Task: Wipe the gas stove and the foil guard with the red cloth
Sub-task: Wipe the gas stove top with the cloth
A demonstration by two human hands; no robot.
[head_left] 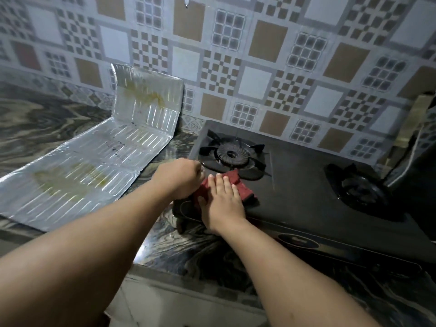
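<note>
Both hands work the gas stove (306,185): the right hand (221,199) lies flat on the red cloth (243,187) before the left burner (232,154), the left hand (181,178) apparently fisted on its edge; next, wipe rightward, then the stained foil guard (94,166).

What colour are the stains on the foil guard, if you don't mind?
Yellowish-green, on the silver foil guard, best seen in the head view.

Nothing is showing readable text; the oval badge (298,241) on the gas stove's (306,185) front edge is too blurred.
</note>
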